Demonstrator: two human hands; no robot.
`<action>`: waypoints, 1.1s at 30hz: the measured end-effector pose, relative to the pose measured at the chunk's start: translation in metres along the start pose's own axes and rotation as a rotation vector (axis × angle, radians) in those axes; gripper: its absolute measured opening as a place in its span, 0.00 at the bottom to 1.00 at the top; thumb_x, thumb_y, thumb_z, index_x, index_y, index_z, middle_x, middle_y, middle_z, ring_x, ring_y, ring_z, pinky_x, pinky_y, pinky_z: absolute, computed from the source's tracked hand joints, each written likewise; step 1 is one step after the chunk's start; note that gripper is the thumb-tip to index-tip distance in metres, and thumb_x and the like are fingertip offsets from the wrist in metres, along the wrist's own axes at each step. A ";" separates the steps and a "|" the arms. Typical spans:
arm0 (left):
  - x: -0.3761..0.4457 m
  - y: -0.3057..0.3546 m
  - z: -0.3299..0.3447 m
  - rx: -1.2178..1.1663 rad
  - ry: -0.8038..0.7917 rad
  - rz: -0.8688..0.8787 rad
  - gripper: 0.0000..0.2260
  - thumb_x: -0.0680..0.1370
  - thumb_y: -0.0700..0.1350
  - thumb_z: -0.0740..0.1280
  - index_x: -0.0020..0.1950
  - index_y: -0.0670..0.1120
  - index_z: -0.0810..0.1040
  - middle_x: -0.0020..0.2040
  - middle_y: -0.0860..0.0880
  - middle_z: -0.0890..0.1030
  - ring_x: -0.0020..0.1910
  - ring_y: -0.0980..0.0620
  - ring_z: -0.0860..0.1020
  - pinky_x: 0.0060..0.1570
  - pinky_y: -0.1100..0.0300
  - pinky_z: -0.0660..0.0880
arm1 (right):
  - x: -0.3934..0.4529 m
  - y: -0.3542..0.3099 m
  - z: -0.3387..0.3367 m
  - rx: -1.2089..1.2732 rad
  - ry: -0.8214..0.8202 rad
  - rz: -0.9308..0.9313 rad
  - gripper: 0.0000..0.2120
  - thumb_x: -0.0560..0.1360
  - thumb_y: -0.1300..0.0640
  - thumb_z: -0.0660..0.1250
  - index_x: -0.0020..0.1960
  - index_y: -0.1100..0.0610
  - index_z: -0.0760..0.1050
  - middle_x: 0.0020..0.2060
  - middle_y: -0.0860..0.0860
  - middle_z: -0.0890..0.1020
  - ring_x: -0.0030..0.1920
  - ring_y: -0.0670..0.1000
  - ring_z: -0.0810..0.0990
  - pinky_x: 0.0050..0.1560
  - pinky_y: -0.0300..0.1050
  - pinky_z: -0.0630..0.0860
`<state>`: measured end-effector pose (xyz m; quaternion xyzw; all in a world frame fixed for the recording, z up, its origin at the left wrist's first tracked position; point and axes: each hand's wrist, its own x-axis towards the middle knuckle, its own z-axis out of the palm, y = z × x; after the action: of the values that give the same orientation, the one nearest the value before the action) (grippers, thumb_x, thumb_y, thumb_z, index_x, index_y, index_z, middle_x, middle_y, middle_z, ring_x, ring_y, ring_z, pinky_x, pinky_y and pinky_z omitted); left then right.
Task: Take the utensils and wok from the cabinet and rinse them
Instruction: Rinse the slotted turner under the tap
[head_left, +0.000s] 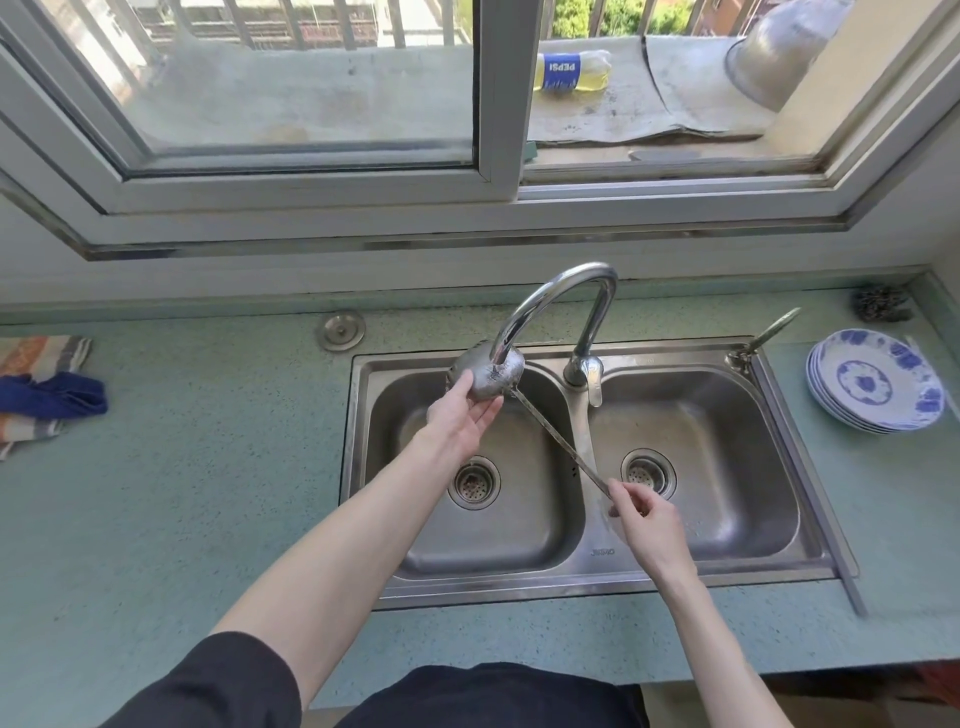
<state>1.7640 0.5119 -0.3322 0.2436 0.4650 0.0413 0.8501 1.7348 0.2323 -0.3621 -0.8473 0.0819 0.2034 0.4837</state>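
A steel ladle (488, 376) is held over the left basin of the double sink (579, 571), its bowl right under the spout of the curved tap (550, 296). My left hand (462, 415) touches the underside of the ladle's bowl with straight fingers. My right hand (644, 525) pinches the far end of the long thin handle (561, 441), which runs diagonally across the divider between the basins. Water wets the bowl. No wok is in view.
A stack of blue-and-white plates (875, 387) sits on the counter right of the sink, with a steel scourer (880, 305) behind it. Cloths (47, 395) lie at the left edge. A bottle (571, 71) and a metal pot (779, 47) stand on the ledge outside the window.
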 end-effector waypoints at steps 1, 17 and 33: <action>-0.001 0.000 0.000 -0.009 -0.020 -0.006 0.09 0.84 0.44 0.65 0.59 0.39 0.76 0.45 0.40 0.85 0.44 0.45 0.84 0.34 0.57 0.84 | 0.001 0.002 0.001 -0.012 -0.005 0.018 0.12 0.82 0.45 0.67 0.49 0.50 0.84 0.39 0.48 0.86 0.42 0.47 0.82 0.43 0.43 0.75; 0.006 -0.011 -0.005 0.119 0.037 -0.012 0.10 0.85 0.50 0.63 0.59 0.44 0.76 0.49 0.41 0.84 0.42 0.46 0.84 0.29 0.58 0.82 | -0.004 0.009 -0.011 -0.160 0.157 0.054 0.20 0.84 0.43 0.62 0.40 0.52 0.81 0.34 0.49 0.82 0.38 0.52 0.79 0.41 0.47 0.70; 0.017 0.003 -0.004 0.209 0.085 0.053 0.06 0.81 0.45 0.70 0.54 0.45 0.77 0.46 0.46 0.83 0.40 0.51 0.82 0.24 0.64 0.77 | 0.013 -0.010 -0.025 -0.304 0.156 -0.047 0.20 0.84 0.43 0.63 0.39 0.51 0.81 0.33 0.52 0.82 0.40 0.55 0.79 0.43 0.52 0.71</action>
<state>1.7706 0.5210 -0.3456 0.3411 0.4956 0.0255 0.7984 1.7566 0.2171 -0.3485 -0.9256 0.0674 0.1358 0.3467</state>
